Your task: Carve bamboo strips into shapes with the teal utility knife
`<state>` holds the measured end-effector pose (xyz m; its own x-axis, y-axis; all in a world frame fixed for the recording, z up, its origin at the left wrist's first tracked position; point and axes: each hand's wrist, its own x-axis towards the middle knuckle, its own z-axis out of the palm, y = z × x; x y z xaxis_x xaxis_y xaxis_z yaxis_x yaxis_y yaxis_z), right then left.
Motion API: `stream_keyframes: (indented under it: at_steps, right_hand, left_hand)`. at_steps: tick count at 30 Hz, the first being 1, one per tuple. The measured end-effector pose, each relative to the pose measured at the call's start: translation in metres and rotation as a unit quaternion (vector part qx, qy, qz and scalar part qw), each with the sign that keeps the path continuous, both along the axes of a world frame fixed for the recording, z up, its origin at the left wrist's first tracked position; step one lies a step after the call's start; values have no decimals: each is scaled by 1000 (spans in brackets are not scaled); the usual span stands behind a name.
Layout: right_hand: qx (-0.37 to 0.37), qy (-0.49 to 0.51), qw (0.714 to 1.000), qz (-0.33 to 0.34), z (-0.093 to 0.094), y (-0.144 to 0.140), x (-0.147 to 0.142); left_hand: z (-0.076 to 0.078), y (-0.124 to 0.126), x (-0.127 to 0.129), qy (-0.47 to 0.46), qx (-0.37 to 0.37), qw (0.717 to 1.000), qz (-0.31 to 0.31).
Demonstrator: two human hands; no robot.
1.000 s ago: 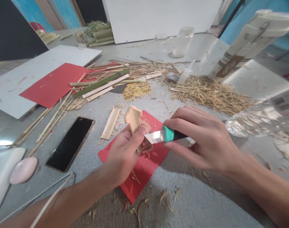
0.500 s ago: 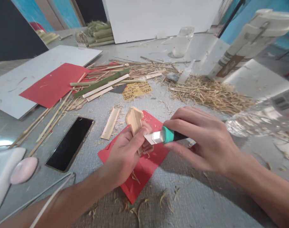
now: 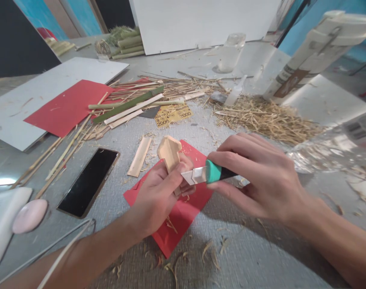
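My grey textured tabletop [image 3: 261,257], littered with shavings; white board [image 3: 201,22] upright at its far edge, blue wall [image 3: 77,14] behind.

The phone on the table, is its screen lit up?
No, the phone lies flat left of the left hand with a dark, blank screen.

Two hands: left hand [image 3: 157,196], right hand [image 3: 261,180]. One carved bamboo piece [image 3: 170,153] in the left grip, one utility knife [image 3: 205,174] in the right. Two red sheets: one [image 3: 177,212] under both grips, one [image 3: 67,105] far left. One phone [image 3: 89,181] left of the grips. One flat bamboo slat [image 3: 140,156] just beyond.
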<state>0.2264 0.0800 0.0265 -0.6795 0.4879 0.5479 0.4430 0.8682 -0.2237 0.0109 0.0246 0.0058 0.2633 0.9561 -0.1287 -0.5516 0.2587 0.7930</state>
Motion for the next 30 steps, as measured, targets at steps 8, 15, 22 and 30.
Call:
stream_keyframes:
  at_steps: [8, 15, 22, 30]
  right_hand:
    - [30, 12, 999, -21, 2, -1, 0]
    - [17, 18, 1000, -14, 2, 1, 0]
    - [5, 1, 1000, -3, 0, 0, -1]
    - [4, 4, 1000, -1, 1, 0, -1]
  left_hand:
    - [1, -2, 3, -44, -11, 999, 3]
    - [0, 0, 3, -34, -4, 999, 11]
    - [0, -1, 1, -4, 0, 1000, 5]
    - [1, -1, 2, 1, -14, 1000, 7]
